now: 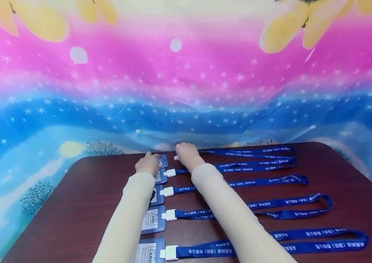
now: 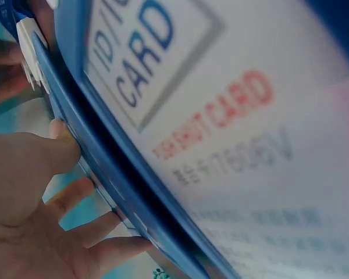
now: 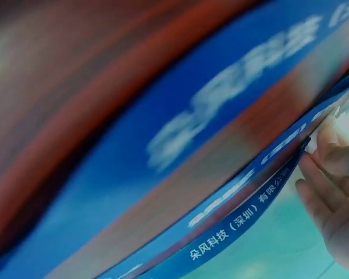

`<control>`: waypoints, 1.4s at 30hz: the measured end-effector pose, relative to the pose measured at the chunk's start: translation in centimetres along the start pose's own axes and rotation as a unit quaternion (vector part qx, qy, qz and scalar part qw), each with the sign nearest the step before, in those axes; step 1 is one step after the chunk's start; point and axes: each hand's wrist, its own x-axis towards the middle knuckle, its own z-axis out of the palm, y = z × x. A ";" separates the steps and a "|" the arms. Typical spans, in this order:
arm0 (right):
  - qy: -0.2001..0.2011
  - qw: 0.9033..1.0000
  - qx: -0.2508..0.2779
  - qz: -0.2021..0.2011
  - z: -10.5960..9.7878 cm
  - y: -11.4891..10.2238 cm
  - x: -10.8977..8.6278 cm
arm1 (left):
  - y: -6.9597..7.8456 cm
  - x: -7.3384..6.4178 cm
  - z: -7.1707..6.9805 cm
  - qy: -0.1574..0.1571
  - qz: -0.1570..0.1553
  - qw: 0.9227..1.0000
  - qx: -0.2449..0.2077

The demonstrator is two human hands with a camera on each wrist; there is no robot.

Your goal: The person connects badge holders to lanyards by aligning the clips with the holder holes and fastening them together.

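At the far edge of the table, my left hand (image 1: 148,163) holds the farthest blue badge holder (image 1: 164,160) by its edge. The left wrist view shows the thumb (image 2: 64,145) against that rim and the other fingers spread along its side. Just to the right, my right hand (image 1: 188,155) pinches the clip end of the farthest blue lanyard (image 1: 248,152). A white clip (image 1: 176,157) pokes out left of those fingers, a small gap from the holder. In the right wrist view, thumb and fingertips meet at the strap's end; the clip is mostly hidden there.
Nearer me, several badge holders (image 1: 154,218) lie in a column, each with a white clip (image 1: 171,215) and a blue lanyard (image 1: 291,206) stretched rightward. My forearms pass over some of them. A patterned cloth (image 1: 186,91) hangs behind the dark red-brown table (image 1: 100,190).
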 end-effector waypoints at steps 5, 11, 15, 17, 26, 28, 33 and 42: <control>0.005 1.000 -0.005 -0.006 0.2 -1.1 0.5 | 0.0 0.0 0.1 -0.003 -0.005 1.000 0.000; 0.011 1.000 -0.021 -0.012 0.2 -2.0 0.7 | -0.2 0.1 0.1 -0.008 -0.004 1.000 0.000; 0.005 1.000 -0.017 -0.019 0.1 -2.3 0.8 | -0.3 0.4 0.2 -0.011 -0.002 1.000 0.003; 0.005 1.000 -0.017 -0.017 0.1 -2.4 0.8 | -0.3 0.5 0.2 -0.010 0.000 1.000 0.002; 0.013 1.000 -0.014 -0.025 0.3 -2.4 0.8 | -0.5 0.7 0.4 -0.013 -0.003 1.000 0.003; 0.010 0.999 -0.019 -0.030 0.4 -2.4 0.7 | -0.6 0.7 0.4 -0.012 -0.003 1.000 0.000; -0.011 0.997 -0.064 -0.052 0.2 -2.7 0.4 | -0.8 0.6 0.5 -0.009 -0.001 1.000 -0.004; -0.027 0.986 -0.141 -0.081 0.3 -2.9 1.0 | -0.6 0.2 0.4 0.004 -0.003 1.000 -0.005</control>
